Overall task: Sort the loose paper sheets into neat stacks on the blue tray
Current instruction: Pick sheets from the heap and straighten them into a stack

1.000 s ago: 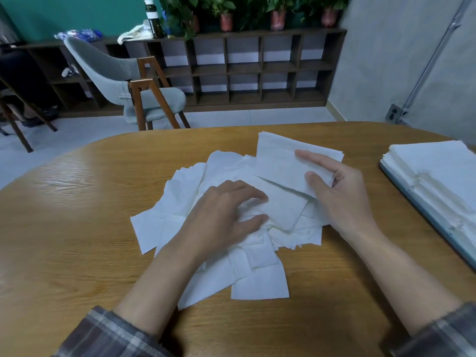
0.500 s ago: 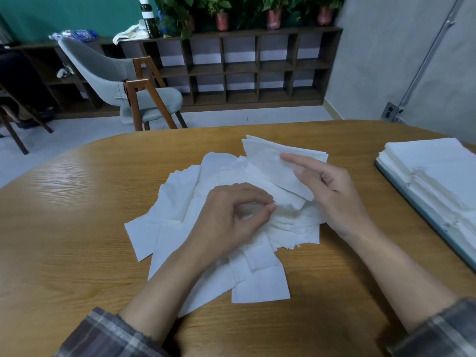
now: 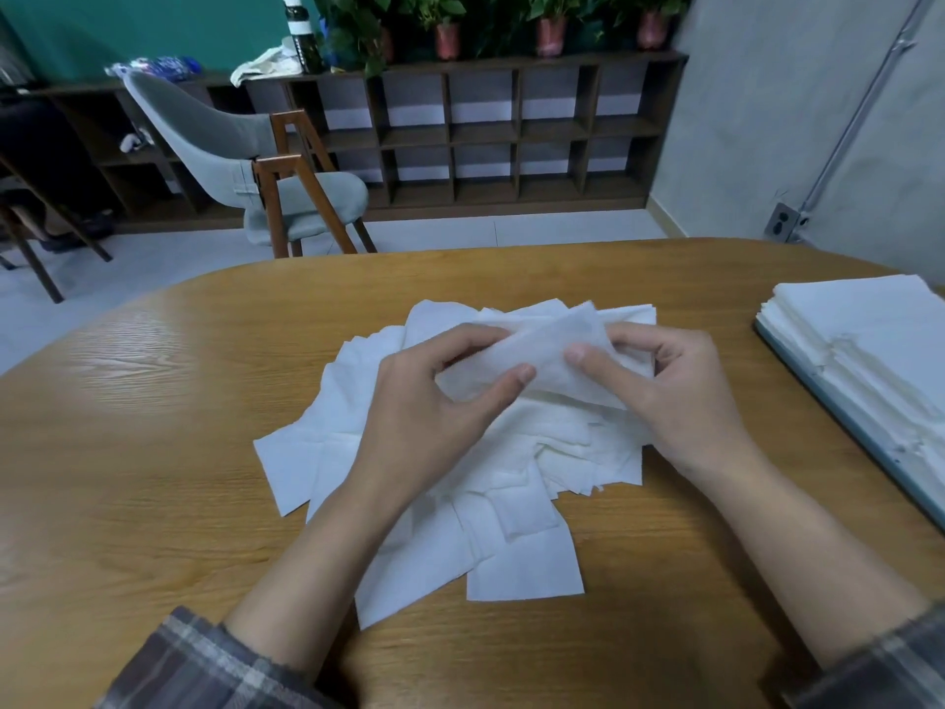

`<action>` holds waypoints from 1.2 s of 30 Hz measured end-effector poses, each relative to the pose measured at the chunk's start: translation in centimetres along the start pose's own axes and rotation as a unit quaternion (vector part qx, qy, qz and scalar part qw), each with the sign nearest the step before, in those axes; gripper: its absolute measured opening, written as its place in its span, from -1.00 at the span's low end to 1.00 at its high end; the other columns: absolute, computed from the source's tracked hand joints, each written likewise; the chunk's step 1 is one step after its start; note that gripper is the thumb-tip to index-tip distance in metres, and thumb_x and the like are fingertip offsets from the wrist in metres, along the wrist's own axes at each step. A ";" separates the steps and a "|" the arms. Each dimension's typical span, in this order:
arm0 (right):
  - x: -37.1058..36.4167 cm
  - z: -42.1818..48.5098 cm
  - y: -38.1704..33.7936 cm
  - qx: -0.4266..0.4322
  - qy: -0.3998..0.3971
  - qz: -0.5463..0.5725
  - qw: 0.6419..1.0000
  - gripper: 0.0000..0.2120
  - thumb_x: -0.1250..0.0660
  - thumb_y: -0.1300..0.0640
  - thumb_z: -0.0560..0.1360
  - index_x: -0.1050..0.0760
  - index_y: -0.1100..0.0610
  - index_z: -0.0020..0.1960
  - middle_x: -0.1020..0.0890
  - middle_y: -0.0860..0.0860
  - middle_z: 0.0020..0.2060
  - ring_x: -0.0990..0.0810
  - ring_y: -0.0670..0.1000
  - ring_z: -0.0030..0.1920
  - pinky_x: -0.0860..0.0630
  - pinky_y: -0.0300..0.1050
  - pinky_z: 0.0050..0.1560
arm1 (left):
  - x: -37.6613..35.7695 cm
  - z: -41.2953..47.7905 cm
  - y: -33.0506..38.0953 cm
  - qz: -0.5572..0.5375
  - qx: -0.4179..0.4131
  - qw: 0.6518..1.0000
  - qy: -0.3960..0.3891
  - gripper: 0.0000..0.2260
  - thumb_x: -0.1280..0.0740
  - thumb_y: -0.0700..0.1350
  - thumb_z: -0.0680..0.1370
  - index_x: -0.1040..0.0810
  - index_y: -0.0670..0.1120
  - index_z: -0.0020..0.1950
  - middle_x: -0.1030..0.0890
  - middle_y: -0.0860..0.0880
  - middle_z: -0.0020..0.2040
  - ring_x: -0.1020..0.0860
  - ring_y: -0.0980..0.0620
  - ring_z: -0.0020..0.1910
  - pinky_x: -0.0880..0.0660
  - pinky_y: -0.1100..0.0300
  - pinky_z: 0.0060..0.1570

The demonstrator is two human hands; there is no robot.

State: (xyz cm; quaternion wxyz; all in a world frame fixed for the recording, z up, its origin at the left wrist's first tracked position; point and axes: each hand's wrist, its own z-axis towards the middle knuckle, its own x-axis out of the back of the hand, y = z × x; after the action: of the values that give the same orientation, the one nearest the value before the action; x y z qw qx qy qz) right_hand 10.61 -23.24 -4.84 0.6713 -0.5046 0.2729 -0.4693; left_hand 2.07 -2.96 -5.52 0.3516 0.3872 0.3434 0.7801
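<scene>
Left thumb (image 3: 511,383) and right thumb (image 3: 583,356) press on the near face of one thin white paper sheet (image 3: 549,340). The remaining fingers of each hand curl behind it, so both hands pinch the same sheet. The thumb tips lie near each other, not touching. The sheet is raised just above the pile, long edge running left to right.

The left hand (image 3: 434,401) and right hand (image 3: 680,396) hover over the far half of a loose heap of white paper sheets (image 3: 460,504). The heap lies disordered at the centre of the oval wooden table (image 3: 153,452), sheets overlapping at mixed angles.

At the right edge of the table sits the flat blue tray (image 3: 838,414). It carries a squared stack of white sheets (image 3: 869,340), well apart from the heap.

Both forearms show grey plaid sleeves (image 3: 204,662) at the near edge.

Beyond the table stand a grey upholstered chair with wooden legs (image 3: 230,145) and a dark wooden cubby shelf (image 3: 511,130).
</scene>
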 end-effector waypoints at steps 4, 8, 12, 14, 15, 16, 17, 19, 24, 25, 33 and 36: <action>0.2 0.3 -0.1 -0.058 0.024 0.120 0.991 -0.88 -0.47 0.19 0.54 -0.76 0.11 0.03 -0.78 0.10 0.03 -0.77 0.11 0.05 -0.67 -0.10 0.04 | 0.9 0.6 0.2 -0.075 0.051 0.996 0.018 -0.80 -0.55 -0.22 0.54 -0.72 -0.02 0.13 -0.72 0.12 0.03 -0.58 0.29 -0.19 -0.44 0.42 -0.19; -0.1 0.1 0.1 -0.094 -0.023 0.141 0.985 -0.75 -0.50 0.13 0.45 -0.72 0.13 0.12 -0.76 0.12 0.09 -0.75 0.14 0.10 -0.68 -0.01 0.07 | 1.2 0.6 0.5 -0.118 0.066 0.991 0.021 -0.73 -0.58 -0.20 0.51 -0.70 -0.04 0.18 -0.71 0.08 -0.09 -0.60 0.20 -0.22 -0.54 0.32 -0.21; -0.4 -0.1 0.0 -0.101 -0.036 0.097 0.989 -0.72 -0.50 0.13 0.48 -0.68 0.14 0.18 -0.77 0.06 0.08 -0.75 0.11 0.10 -0.68 0.04 0.10 | 1.0 0.7 0.5 -0.105 0.068 0.992 0.034 -0.75 -0.59 -0.18 0.50 -0.71 -0.03 0.16 -0.53 0.10 -0.29 -0.44 0.19 -0.34 -0.39 0.38 -0.28; -0.4 -0.2 -0.1 -0.099 -0.036 0.087 0.991 -0.74 -0.48 0.13 0.50 -0.68 0.14 0.17 -0.78 0.03 0.06 -0.76 0.07 0.07 -0.69 -0.05 0.06 | 1.0 0.7 0.6 -0.081 0.066 0.993 0.045 -0.76 -0.60 -0.11 0.50 -0.72 0.05 0.14 -0.39 -0.06 -0.30 -0.30 0.07 -0.33 -0.30 0.27 -0.30; -0.5 -0.3 -0.2 -0.100 -0.037 0.086 0.991 -0.74 -0.48 0.13 0.49 -0.68 0.14 0.17 -0.78 0.02 0.06 -0.76 0.06 0.06 -0.69 -0.07 0.04 | 0.9 0.7 0.6 -0.076 0.071 0.993 0.048 -0.77 -0.61 -0.07 0.50 -0.72 0.08 0.13 -0.38 -0.17 -0.27 -0.29 -0.05 -0.31 -0.29 0.17 -0.30; -0.5 -0.3 -0.3 -0.103 -0.036 0.085 0.990 -0.73 -0.48 0.12 0.48 -0.68 0.13 0.17 -0.78 0.02 0.05 -0.76 0.05 0.06 -0.69 -0.07 0.04 | 0.8 0.8 0.4 -0.076 0.078 0.993 0.048 -0.77 -0.61 -0.06 0.50 -0.72 0.09 0.12 -0.42 -0.23 -0.25 -0.31 -0.17 -0.27 -0.31 0.07 -0.28; -0.6 -0.3 -0.3 -0.105 -0.035 0.083 0.990 -0.74 -0.48 0.11 0.49 -0.68 0.12 0.17 -0.78 0.02 0.05 -0.76 0.05 0.06 -0.69 -0.07 0.04 | 0.8 0.8 0.4 -0.079 0.084 0.992 0.049 -0.77 -0.61 -0.05 0.49 -0.72 0.10 0.12 -0.46 -0.27 -0.22 -0.31 -0.24 -0.24 -0.31 0.04 -0.27; -0.7 -0.3 -0.1 -0.107 -0.026 0.076 0.991 -0.79 -0.47 0.14 0.53 -0.69 0.12 0.16 -0.78 0.01 0.03 -0.77 0.04 0.05 -0.70 -0.10 0.01 | 0.6 0.7 0.4 -0.079 0.087 0.992 0.051 -0.78 -0.61 -0.07 0.50 -0.72 0.10 0.10 -0.47 -0.28 -0.21 -0.28 -0.20 -0.26 -0.29 0.14 -0.27; -0.7 -0.1 0.3 -0.101 -0.013 0.091 0.991 -0.79 -0.47 0.15 0.53 -0.69 0.16 0.14 -0.78 0.08 0.05 -0.76 0.12 0.09 -0.69 -0.02 0.06 | 0.1 0.3 0.6 -0.082 0.089 0.991 0.056 -0.75 -0.58 -0.07 0.52 -0.68 0.08 0.17 -0.69 0.09 0.12 -0.61 0.20 0.04 -0.48 0.39 -0.06; -0.6 -0.1 0.2 -0.104 -0.014 0.112 0.988 -0.76 -0.47 0.14 0.51 -0.68 0.17 0.16 -0.77 0.10 0.07 -0.75 0.15 0.11 -0.69 0.02 0.10 | 0.2 0.4 0.6 -0.081 0.102 0.990 0.049 -0.70 -0.58 -0.03 0.51 -0.65 0.11 0.22 -0.67 0.14 0.19 -0.60 0.25 0.14 -0.50 0.41 0.01; 0.0 0.3 0.2 -0.008 -0.049 0.075 0.996 -0.53 -0.48 0.21 0.54 -0.54 -0.14 0.37 -0.69 0.04 0.24 -0.68 0.08 0.24 -0.62 0.05 0.26 | 0.4 0.4 1.0 -0.147 0.120 0.981 0.037 -0.59 -0.57 -0.17 0.54 -0.56 0.09 0.32 -0.73 -0.23 -0.04 -0.70 -0.30 -0.10 -0.64 -0.19 -0.13; 0.2 0.4 0.5 -0.004 -0.054 -0.053 0.997 -0.78 -0.45 0.27 0.58 -0.73 0.02 0.14 -0.75 -0.16 0.10 -0.65 -0.18 0.24 -0.49 -0.28 0.32 | 0.2 0.3 0.0 -0.085 0.083 0.992 0.045 -0.55 -0.59 -0.11 0.52 -0.51 0.14 0.33 -0.69 -0.22 -0.03 -0.66 -0.21 -0.04 -0.64 -0.15 -0.03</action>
State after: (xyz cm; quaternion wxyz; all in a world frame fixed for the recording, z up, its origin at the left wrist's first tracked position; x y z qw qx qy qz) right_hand 11.17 -23.20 -5.14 0.6569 -0.5457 0.2114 -0.4753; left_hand 2.23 -2.70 -5.24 0.3675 0.3493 0.4543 0.7325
